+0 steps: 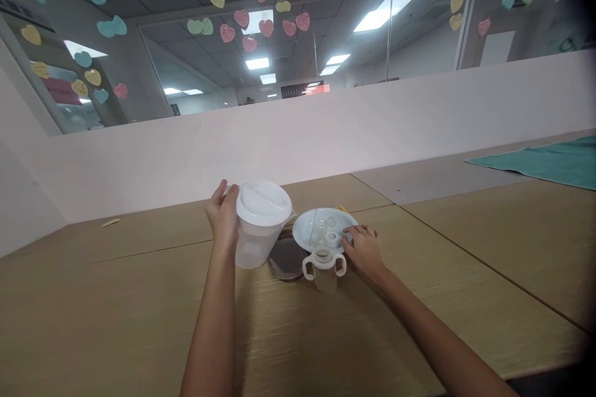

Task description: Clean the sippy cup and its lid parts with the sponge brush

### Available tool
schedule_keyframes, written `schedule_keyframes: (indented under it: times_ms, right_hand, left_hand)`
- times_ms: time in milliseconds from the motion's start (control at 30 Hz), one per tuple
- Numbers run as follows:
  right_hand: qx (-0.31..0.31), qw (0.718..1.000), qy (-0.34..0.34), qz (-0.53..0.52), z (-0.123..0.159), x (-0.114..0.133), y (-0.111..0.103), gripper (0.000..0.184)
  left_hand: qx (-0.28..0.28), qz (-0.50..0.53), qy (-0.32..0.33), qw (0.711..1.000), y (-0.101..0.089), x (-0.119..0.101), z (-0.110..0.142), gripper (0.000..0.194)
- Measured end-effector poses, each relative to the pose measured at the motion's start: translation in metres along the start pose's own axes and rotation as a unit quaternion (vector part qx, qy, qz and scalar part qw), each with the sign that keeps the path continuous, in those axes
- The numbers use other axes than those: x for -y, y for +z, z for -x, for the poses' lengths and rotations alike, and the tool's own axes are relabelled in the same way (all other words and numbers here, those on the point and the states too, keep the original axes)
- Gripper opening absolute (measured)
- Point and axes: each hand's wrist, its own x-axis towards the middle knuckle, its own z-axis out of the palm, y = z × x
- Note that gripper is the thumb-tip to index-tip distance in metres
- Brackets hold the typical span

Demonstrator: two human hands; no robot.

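Note:
My left hand (223, 214) is wrapped around the handle side of a translucent white pitcher (254, 248), whose white lid (264, 203) is on. The handle itself is mostly hidden by the hand. My right hand (364, 248) is at the right rim of a white plate (302, 223), thumb and fingers apart. Close to those fingertips, on the plate, lies a white ring-shaped bottle collar (332, 239), with clear parts beside it that I cannot make out well. In front of the plate a clear baby bottle (326, 276) with two white handles stands upright without a cap.
A dark round tray or lid (286, 257) lies between the pitcher and the bottle. Something small and yellow (343, 209) shows behind the plate. A green cloth (554, 158) lies at the far right, and a small pale strip (110, 222) at the left. Behind the table rises a white wall (279, 136).

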Motion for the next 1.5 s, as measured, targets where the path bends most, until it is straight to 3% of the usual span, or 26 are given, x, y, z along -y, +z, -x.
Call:
schedule_keyframes:
  times_ms: [133,267,600,1500]
  right_hand:
    - [0.008,1.0,-0.001,0.002,0.001,0.001,-0.002,0.026]
    - [0.011,1.0,0.002,-0.001,0.001,0.001,-0.004,0.027]
    - [0.002,1.0,-0.004,-0.005,0.0,0.0,-0.001,0.026]
    - [0.009,1.0,0.001,0.004,0.0,0.002,-0.003,0.026]
  left_hand:
    - [0.084,-0.059,0.009,0.995,0.007,-0.016,0.016,0.062]
    - [0.138,-0.162,0.078,0.974,0.018,-0.024,0.035,0.057]
    - [0.147,-0.303,0.174,0.925,0.033,-0.037,0.062,0.05]
    - [0.188,-0.312,0.193,0.911,0.037,-0.038,0.07,0.049]
